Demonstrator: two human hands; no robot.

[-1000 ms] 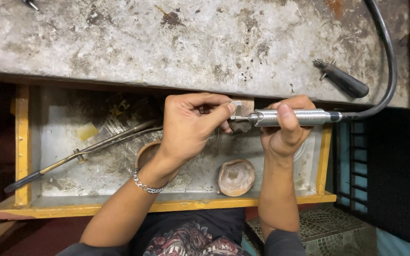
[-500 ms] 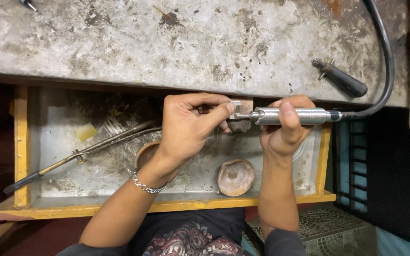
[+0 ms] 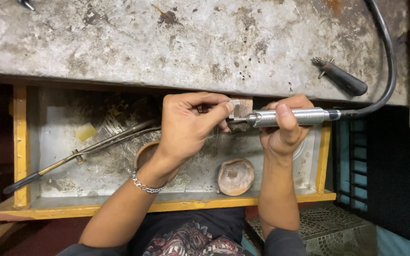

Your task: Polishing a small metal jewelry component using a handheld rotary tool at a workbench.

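Nearest, I log a pull-out tray [image 3: 20,147] with yellow wooden edges and a dusty metal floor, below both hands. On that floor, just under the right wrist, a shallow brown dish [image 3: 236,176]; a second brown bowl [image 3: 144,152] shows partly behind the left forearm. Long metal tongs [image 3: 91,149] lie off to the outer side of the left hand. Left hand [image 3: 186,125]: fingers pinched together on a small metal piece [image 3: 235,108]. Right hand [image 3: 285,130]: closed around a silver rotary handpiece [image 3: 293,116], tip meeting the piece at the left fingertips. Its black flexible shaft [image 3: 389,71] curves away beyond the right hand. Farther, a worn grey bench top [image 3: 167,42], with a dark-handled key tool [image 3: 341,78] past the right hand.
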